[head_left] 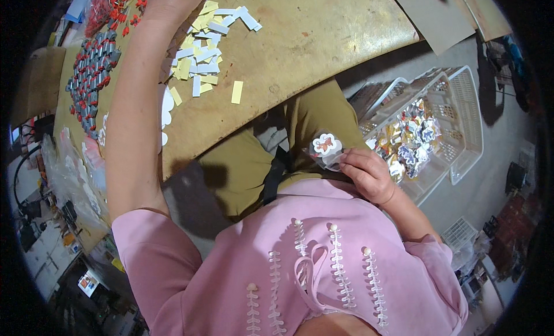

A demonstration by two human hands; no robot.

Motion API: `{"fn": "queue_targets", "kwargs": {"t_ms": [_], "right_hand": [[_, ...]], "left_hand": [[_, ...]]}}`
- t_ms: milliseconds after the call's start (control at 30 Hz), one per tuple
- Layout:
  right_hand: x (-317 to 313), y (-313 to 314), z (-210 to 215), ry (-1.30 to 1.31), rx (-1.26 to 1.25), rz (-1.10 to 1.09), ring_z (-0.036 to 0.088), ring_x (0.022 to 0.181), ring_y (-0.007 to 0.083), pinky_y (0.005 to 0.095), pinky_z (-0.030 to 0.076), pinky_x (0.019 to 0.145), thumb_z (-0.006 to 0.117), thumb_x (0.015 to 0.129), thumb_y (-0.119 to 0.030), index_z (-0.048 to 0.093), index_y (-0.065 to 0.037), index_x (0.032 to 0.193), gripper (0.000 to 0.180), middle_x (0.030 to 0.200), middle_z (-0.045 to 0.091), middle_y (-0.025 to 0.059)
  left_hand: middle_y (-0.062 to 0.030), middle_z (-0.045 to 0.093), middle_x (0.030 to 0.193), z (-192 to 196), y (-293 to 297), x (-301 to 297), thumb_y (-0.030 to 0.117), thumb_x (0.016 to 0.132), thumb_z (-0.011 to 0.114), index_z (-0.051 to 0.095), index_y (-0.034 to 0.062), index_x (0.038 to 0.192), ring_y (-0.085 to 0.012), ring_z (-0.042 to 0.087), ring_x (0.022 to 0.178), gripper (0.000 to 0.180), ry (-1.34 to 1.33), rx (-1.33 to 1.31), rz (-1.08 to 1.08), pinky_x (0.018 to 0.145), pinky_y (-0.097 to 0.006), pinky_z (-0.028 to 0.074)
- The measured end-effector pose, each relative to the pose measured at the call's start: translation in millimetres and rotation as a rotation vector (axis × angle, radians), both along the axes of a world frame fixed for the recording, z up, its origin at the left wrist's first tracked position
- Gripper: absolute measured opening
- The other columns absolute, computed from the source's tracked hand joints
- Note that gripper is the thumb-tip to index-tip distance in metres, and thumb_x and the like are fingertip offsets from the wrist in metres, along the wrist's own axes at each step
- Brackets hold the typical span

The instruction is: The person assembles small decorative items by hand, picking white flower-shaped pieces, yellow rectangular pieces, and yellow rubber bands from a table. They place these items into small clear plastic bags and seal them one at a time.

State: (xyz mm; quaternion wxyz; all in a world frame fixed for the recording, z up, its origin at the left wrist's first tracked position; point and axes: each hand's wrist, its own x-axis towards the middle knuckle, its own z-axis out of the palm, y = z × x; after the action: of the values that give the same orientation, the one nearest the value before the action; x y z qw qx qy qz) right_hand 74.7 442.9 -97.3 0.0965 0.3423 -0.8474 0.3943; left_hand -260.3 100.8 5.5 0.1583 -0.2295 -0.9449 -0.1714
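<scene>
My right hand [369,173] is closed, its thumb and fingers pinching a small clear plastic bag [331,158] above my lap. Inside the bag shows a white scalloped piece [326,144] with a reddish bow-like figure. My left arm stretches far across the table, and only part of my left hand [173,0] shows at the top edge; its fingers are out of the picture. Close by that hand lies a loose pile of white and pale yellow strips [203,53]. One yellow strip [237,92] lies apart from the pile.
A whitish plastic basket [466,122] stands right of my legs, holding many bagged pieces [412,142]. Left of my arm, rows of grey and red small parts [92,76] cover the table [300,41]. Clear plastic bags [72,168] lie at the table's left side. Red parts [118,10] sit farther back.
</scene>
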Motion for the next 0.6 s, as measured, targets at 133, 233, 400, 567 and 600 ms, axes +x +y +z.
{"fn": "queue_targets", "kwargs": {"t_ms": [133,233,400,567,600], "right_hand": [[-3.4,-8.9,14.3,-0.003,-0.102,-0.126,0.073,0.106,0.0341,0.0428,0.061,0.091,0.079,0.082,0.004,0.075,0.000,0.106,0.025,0.114,0.074,0.0150],[-9.4,-9.9,27.2,-0.012,-0.161,-0.175,0.073,0.106,0.0339,0.0427,0.061,0.089,0.079,0.082,0.008,0.075,-0.001,0.107,0.027,0.112,0.074,0.0144],[1.7,0.8,12.5,-0.187,-0.250,-0.315,0.072,0.103,0.0321,0.0409,0.059,0.090,0.077,0.084,0.011,0.074,-0.001,0.107,0.026,0.107,0.073,0.0144],[14.1,8.9,9.2,-0.366,-0.366,-0.506,0.070,0.105,0.0306,0.0381,0.056,0.093,0.074,0.087,0.012,0.073,-0.002,0.105,0.023,0.107,0.072,0.0141],[13.9,10.8,10.0,-0.331,-0.330,-0.465,0.070,0.105,0.0306,0.0384,0.056,0.093,0.074,0.087,0.012,0.073,-0.002,0.105,0.022,0.107,0.072,0.0138]], "left_hand": [[-0.0189,0.074,0.088,-4.7,3.7,-1.4,0.011,0.084,0.075,0.076,0.0010,0.092,-0.0333,0.073,0.086,0.013,0.020,0.052,0.010,0.080,-0.044,0.057],[-0.0189,0.073,0.087,1.0,-5.1,4.1,0.010,0.084,0.074,0.076,0.0008,0.090,-0.0339,0.072,0.085,0.012,0.040,0.029,0.059,0.081,-0.044,0.057],[-0.0205,0.073,0.088,-7.6,3.3,-0.8,0.011,0.085,0.071,0.076,0.0006,0.088,-0.0367,0.072,0.087,0.012,0.135,-0.010,0.009,0.082,-0.046,0.056],[-0.0214,0.074,0.089,-5.8,-2.9,-3.4,0.012,0.085,0.070,0.077,0.0009,0.089,-0.0379,0.072,0.089,0.014,0.135,-0.007,0.020,0.083,-0.047,0.057],[-0.0212,0.074,0.089,-5.5,-1.6,-2.9,0.012,0.085,0.070,0.077,0.0010,0.089,-0.0375,0.072,0.089,0.013,0.124,0.000,0.026,0.083,-0.046,0.057]]}}
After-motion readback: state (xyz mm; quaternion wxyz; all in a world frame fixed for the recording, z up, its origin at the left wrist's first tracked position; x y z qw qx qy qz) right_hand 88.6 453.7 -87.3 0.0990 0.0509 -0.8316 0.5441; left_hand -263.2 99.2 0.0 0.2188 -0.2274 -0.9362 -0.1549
